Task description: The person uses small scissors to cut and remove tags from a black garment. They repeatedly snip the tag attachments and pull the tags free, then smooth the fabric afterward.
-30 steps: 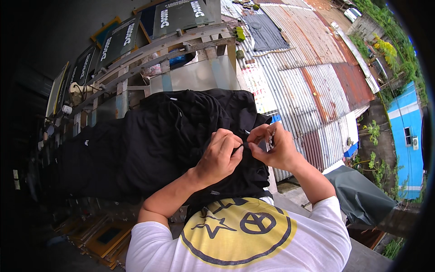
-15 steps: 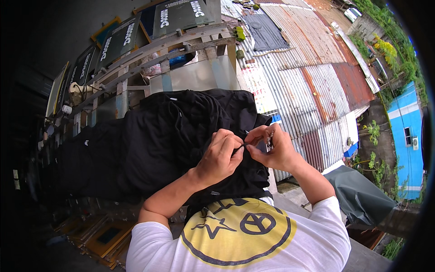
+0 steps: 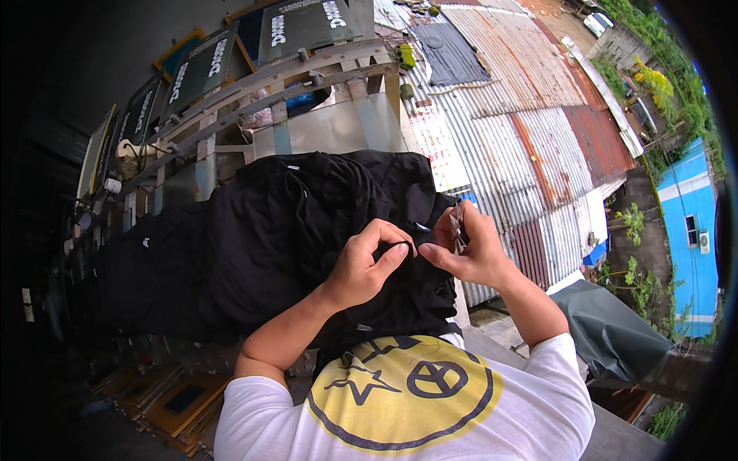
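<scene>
A heap of black cloth garments (image 3: 254, 246) with small white labels is spread in front of me. My left hand (image 3: 369, 261) pinches a fold of a black garment (image 3: 392, 300) between thumb and fingertips. Just to its right is my right hand (image 3: 473, 250), its thumb reaching toward that pinched fold and a narrow gap between the two hands. Its curled fingers hold a small silvery metal tool (image 3: 460, 227) that looks like thread snips, partly hidden by the hand. A white label (image 3: 421, 227) lies on the cloth between the hands.
Beyond the heap runs a metal rack (image 3: 207, 146) with dark printed frames (image 3: 201, 67) leaning behind it. Corrugated roofing (image 3: 530, 154) lies below on the right, past the edge. A dark green cover (image 3: 611, 330) is by my right elbow. Wooden frames (image 3: 181, 407) sit low at left.
My fingertips have drawn slightly apart. The right hand has turned and opened a little, showing more of the metal tool, while the left keeps its pinch on the cloth.
</scene>
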Motion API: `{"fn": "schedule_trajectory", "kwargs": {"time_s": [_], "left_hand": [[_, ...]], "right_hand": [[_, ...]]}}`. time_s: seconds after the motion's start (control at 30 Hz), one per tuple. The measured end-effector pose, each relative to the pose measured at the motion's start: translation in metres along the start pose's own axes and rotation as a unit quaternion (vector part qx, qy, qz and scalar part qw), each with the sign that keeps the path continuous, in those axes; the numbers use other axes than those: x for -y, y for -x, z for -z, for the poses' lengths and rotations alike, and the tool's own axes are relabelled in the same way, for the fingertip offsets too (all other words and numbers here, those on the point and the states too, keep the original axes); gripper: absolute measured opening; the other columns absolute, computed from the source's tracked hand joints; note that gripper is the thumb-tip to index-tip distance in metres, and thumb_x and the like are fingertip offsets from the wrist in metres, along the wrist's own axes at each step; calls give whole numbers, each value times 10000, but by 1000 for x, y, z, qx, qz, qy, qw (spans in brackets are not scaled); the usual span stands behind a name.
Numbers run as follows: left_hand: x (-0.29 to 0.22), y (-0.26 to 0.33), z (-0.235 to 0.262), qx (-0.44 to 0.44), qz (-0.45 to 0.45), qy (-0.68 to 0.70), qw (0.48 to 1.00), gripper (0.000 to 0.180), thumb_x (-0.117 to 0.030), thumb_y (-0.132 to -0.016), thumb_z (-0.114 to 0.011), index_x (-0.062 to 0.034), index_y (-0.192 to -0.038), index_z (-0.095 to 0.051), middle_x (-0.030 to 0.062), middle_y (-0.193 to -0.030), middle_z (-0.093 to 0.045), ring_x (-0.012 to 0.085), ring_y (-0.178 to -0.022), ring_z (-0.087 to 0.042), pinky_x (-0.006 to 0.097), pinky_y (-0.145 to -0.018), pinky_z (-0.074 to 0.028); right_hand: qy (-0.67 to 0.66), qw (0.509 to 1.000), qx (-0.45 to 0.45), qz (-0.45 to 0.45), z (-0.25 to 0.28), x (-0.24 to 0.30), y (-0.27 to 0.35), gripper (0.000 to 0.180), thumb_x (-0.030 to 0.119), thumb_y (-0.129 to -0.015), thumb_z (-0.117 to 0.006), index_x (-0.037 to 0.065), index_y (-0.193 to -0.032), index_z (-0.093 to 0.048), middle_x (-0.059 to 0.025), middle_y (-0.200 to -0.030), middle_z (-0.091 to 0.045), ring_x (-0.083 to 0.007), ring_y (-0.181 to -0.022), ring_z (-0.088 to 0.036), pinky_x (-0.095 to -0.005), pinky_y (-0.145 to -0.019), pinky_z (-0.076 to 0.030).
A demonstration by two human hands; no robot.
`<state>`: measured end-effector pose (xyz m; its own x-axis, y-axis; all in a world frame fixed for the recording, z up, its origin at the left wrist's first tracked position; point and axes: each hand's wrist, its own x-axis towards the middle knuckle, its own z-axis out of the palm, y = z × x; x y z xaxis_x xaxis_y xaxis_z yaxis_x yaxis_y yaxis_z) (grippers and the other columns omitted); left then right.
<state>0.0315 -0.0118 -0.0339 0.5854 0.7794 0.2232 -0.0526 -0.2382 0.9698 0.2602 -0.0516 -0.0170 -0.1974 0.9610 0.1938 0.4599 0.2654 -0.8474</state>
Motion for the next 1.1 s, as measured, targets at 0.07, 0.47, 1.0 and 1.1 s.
{"fn": "schedule_trajectory", "kwargs": {"time_s": [0.07, 0.47, 1.0, 1.1], "left_hand": [[0, 0, 1, -4, 40, 80, 996, 56, -64, -984, -592, -15, -970, -568, 91, -972, -666, 138, -920, -604, 288, -876, -471], [8, 1, 3, 16, 165, 240, 957, 86, -86, -999, -594, -1, -1003, -581, 88, -960, -665, 129, -925, -609, 279, -911, -464], [13, 2, 5, 38, 191, 219, 956, 86, -106, -1002, -602, -30, -975, -571, 9, -899, -643, 18, -788, -520, 190, -719, -442], [11, 2, 7, 36, 190, 229, 954, 40, -43, -986, -588, -4, -982, -579, 76, -936, -661, 117, -905, -612, 269, -899, -476]], "right_hand": [[-9, 999, 37, -27, 2, -2, 1, 343, 123, -853, -787, 47, -834, -453, -36, -715, -589, -98, -592, -532, -266, -478, -396], [-150, 984, -26, 90, -20, -2, -8, 315, -43, -864, -728, -2, -931, -423, -169, -988, -718, -181, -827, -745, -278, -688, -588], [9, 993, 2, 119, -8, -1, -13, 353, 4, -793, -771, 4, -959, -459, -132, -947, -724, -251, -800, -750, -322, -677, -592], [-1, 994, -12, 105, -5, -2, -14, 371, 7, -802, -765, 11, -965, -431, -133, -952, -725, -244, -787, -746, -323, -669, -587]]}}
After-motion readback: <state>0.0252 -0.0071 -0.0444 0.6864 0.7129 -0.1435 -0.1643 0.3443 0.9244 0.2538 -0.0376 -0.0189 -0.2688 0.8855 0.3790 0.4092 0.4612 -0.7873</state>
